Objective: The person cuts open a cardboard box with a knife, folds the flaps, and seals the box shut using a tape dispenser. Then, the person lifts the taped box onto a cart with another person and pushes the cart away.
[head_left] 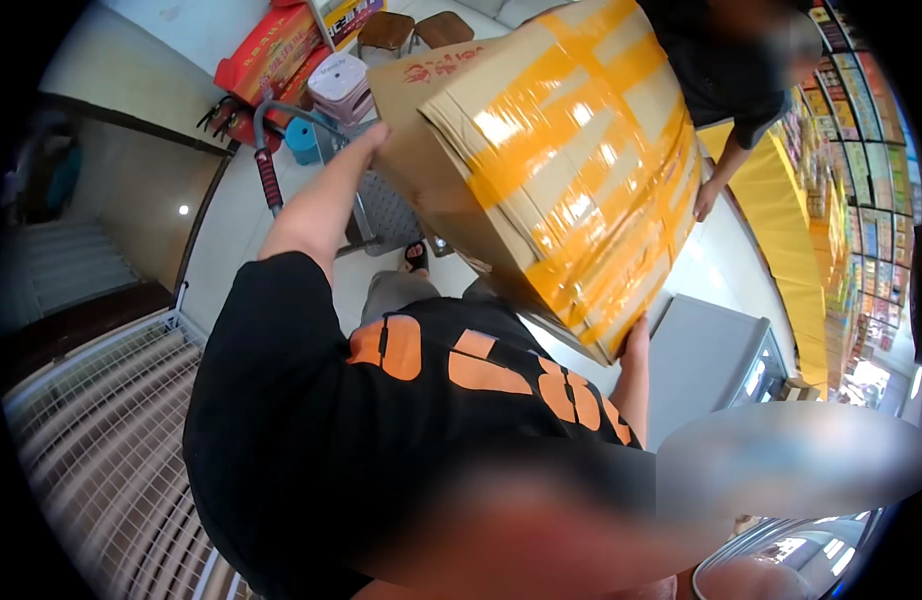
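Note:
A large cardboard box [451, 190], its top crossed with shiny orange-yellow packing tape, is tilted up in front of my body. My left hand [377, 140] grips its far left edge, fingers partly hidden against the side. At the near right corner my right hand [636, 338] holds the box from the side, and most of its fingers are out of sight. On the opposite side stands another person in dark clothes [716, 70], whose hand [706, 200] is close to the box's right edge. The box's underside is hidden.
A hand truck with a grey platform [389, 205] and a curved handle [266, 150] stands to the left. Behind it are a lilac stool [341, 85], a blue bucket [302, 140] and red cartons [271, 52]. A grey cabinet [696, 360], yellow-draped display [771, 230] and stocked shelves [871, 170] line the right.

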A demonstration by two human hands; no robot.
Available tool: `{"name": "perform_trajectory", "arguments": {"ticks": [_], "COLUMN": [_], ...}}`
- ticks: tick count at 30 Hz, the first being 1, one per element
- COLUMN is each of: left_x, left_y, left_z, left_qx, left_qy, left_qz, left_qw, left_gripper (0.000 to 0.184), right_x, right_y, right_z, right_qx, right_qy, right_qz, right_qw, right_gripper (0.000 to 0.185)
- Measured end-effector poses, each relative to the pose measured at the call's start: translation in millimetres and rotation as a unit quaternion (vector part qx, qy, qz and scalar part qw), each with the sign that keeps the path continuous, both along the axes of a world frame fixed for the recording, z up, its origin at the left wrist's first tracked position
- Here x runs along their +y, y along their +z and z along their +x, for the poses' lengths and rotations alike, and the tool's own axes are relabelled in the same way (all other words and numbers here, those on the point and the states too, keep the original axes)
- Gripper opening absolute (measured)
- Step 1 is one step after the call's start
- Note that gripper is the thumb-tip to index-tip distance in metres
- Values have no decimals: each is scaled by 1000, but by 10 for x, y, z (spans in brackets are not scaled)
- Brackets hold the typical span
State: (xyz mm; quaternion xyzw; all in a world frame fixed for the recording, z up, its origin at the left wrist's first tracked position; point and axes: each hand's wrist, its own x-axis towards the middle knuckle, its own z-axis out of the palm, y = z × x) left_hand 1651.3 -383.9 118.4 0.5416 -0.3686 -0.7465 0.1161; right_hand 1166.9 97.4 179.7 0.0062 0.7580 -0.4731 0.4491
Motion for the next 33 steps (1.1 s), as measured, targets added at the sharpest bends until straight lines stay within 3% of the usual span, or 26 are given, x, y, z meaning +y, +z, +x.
{"name": "perform_trajectory", "arguments": {"ticks": [2, 4, 7, 9, 11, 13, 14, 15, 17, 19, 20, 22, 26, 28, 31, 32, 33], "left_x": [-779, -1150, -1437, -1830, -2145, -1869, -1693, -1467, -1006, -602, -468, -83, 208, 357, 648, 786, 888], "left_y": [-312, -357, -398, -443, -721, -765, -489, -292, 92, 357, 322, 41, -9, 17, 77, -29, -50], "left_z": [250, 423, 476, 462, 539, 647, 556, 433, 258, 30, 27, 18, -5, 61, 347, 521, 789], "left_qx": [55, 69, 102, 130, 188, 229, 229, 226, 251, 177, 175, -105, -53, -42, -33, -128, -138], "left_qy": [-30, -2, 67, 119, 177, 247, 288, 330, 318, 268, 269, 161, 185, 151, 126, 131, 135], "left_qz": [75, 64, 50, 33, 38, 43, -3, -44, -89, -300, -306, -396, -336, -287, -212, -244, -244], "left_qw": [995, 996, 991, 984, 965, 940, 930, 916, 910, 898, 896, 898, 922, 945, 969, 952, 950], "left_gripper": [51, 52, 53, 54, 60, 65, 70, 74, 74, 75, 75, 84, 83, 76, 66, 57, 57], "right_x": [-384, -760, -1118, -1584, -1745, -1943, -1959, -2183, -2252, -2240, -2274, -2186, -2168, -2072, -2080, -2033, -1931], "right_y": [-20, -65, 127, 344, 63, -165, -255, 154, 207, 145, 175, 94, -49, -220, -49, -207, -425], "right_z": [235, 403, 829, 1273, 1472, 1697, 1746, 1889, 1802, 1835, 1900, 1899, 1871, 1762, 1722, 1592, 1460], "right_qx": [2, -4, -16, -134, -112, -95, -96, -72, -158, -151, -132, -127, -110, -132, -108, -119, -119], "right_qy": [8, 13, 16, 19, 127, 174, 154, 176, 219, 266, 267, 277, 263, 305, 348, 377, 379], "right_qz": [-1, 3, 100, -14, 121, 170, 93, 165, 161, 170, 173, 147, 117, 101, 82, 56, 31], "right_qw": [1000, 1000, 995, 991, 978, 965, 979, 968, 949, 937, 939, 941, 951, 938, 928, 917, 917], "right_gripper": [71, 73, 75, 74, 75, 79, 81, 84, 86, 87, 87, 89, 88, 87, 88, 88, 85]}}
